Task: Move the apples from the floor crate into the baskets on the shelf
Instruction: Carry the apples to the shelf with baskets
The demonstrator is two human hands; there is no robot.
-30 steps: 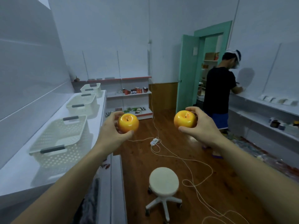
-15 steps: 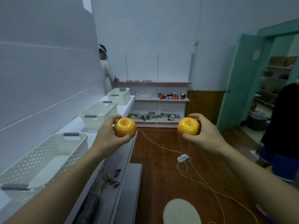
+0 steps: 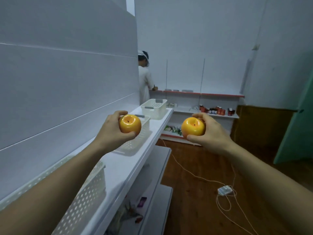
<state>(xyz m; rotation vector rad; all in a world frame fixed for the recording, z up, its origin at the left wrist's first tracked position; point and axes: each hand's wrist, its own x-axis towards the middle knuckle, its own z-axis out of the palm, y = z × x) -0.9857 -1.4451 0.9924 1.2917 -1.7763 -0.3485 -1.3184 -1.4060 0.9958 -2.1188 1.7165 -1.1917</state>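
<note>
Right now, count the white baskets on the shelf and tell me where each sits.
3. Near basket under the left forearm; middle basket behind the apple in the left hand; far basket at the shelf's end. Others may lie out of frame.

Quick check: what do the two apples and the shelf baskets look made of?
Left apple and right apple: probably plastic or wax, glossy, with sharp highlights and uniform orange-yellow skin. Middle basket, far basket: matte cream plastic, moulded perforations.
</note>
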